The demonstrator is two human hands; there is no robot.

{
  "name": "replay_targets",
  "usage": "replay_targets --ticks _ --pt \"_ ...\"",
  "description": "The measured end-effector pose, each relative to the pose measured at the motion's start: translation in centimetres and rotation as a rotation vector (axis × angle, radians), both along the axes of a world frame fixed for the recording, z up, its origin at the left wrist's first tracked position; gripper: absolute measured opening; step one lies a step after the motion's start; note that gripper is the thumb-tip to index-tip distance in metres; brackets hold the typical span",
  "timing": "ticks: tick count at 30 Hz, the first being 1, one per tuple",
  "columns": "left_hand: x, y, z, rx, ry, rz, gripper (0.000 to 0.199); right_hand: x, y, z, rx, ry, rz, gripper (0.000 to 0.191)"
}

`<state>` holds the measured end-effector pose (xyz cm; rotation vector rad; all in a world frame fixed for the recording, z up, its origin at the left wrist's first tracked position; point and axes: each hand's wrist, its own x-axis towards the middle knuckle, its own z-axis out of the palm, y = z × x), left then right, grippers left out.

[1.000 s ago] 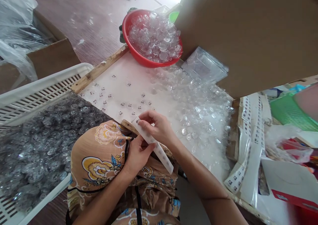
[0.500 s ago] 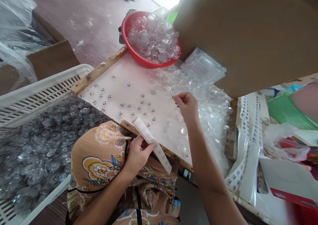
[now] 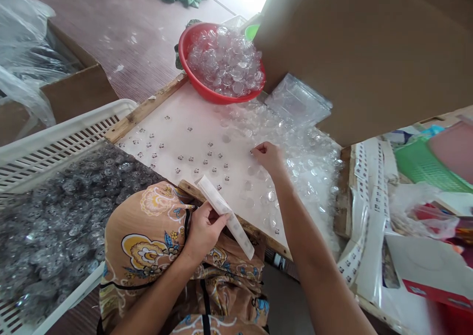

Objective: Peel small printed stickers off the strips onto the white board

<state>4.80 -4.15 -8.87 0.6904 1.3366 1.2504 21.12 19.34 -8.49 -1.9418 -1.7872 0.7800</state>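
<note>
My left hand [image 3: 207,228] pinches a folded strip of white sticker backing [image 3: 239,235] over the front edge of the board, above my lap. My right hand [image 3: 268,156] is closed in a pinch over the middle of the white board [image 3: 177,98]. A tiny dark sticker [image 3: 252,152] shows at its fingertips. To the left of that hand, small panda-like stickers [image 3: 196,170] lie scattered on the board, seemingly on clear discs. Many clear plastic discs [image 3: 271,196] are spread under and to the right of my right forearm.
A red basin [image 3: 214,97] heaped with clear discs stands at the board's back. Beside it are a clear plastic box [image 3: 297,101] and a large cardboard panel [image 3: 369,54]. A white basket [image 3: 66,128] of finished-looking dark-printed pieces sits left; sticker strips [image 3: 364,202] hang at the right.
My right hand has moved slightly left and down over the board, still pinching the tiny sticker. My left hand keeps its grip on the strip, and the view has shifted slightly.
</note>
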Motion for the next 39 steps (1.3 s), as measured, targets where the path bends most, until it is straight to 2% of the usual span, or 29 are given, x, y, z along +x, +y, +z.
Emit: replay_targets --ticks 6,11,14,17,19,22,25,28,32,35,37,39 --pt "0.0 0.0 -0.1 0.007 0.002 -0.004 0.014 -1.0 -1.3 -0.3 0.095 -0.154 0.121 0.003" --pt "0.0 -0.2 -0.4 0.029 0.009 -0.021 0.013 -2.2 -2.5 -0.4 0.079 -0.043 0.173 0.008" --pt "0.0 -0.2 -0.6 0.024 0.008 -0.014 0.013 -2.6 -3.5 0.1 0.074 -0.02 0.236 0.023" --pt "0.1 -0.3 -0.8 0.023 -0.008 -0.012 0.014 -2.4 -4.8 0.9 0.079 -0.093 0.377 0.035" --pt "0.2 -0.3 -0.9 0.03 -0.022 -0.021 0.013 -2.0 -5.8 1.3 0.08 -0.184 0.502 0.053" --pt "0.2 -0.3 -0.9 0.036 -0.032 -0.027 0.014 -2.1 -7.1 1.4 0.072 -0.31 0.636 0.092" --pt "0.2 -0.4 -0.9 0.029 -0.031 -0.023 0.015 -3.6 -7.7 1.1 0.027 -0.319 0.68 0.103" --pt "0.2 -0.4 -0.7 0.031 -0.034 -0.025 0.015 -6.8 -7.1 0.8 0.01 -0.229 0.724 0.098" --pt "0.2 -0.5 -0.4 0.028 -0.081 0.0 0.017 -12.9 -6.1 0.5 -0.021 -0.099 0.788 0.09" --pt "0.1 -0.4 -0.1 0.042 -0.128 0.03 0.021 -17.2 -5.9 0.6 -0.052 0.042 0.913 0.081" --pt "0.0 -0.4 0.1 0.051 -0.141 0.05 0.023 -18.7 -5.8 1.0 -0.047 0.152 1.004 0.068" --pt "0.0 -0.4 0.1 0.063 -0.14 0.055 0.024 -18.5 -5.3 1.4 0.018 0.227 1.007 0.05"
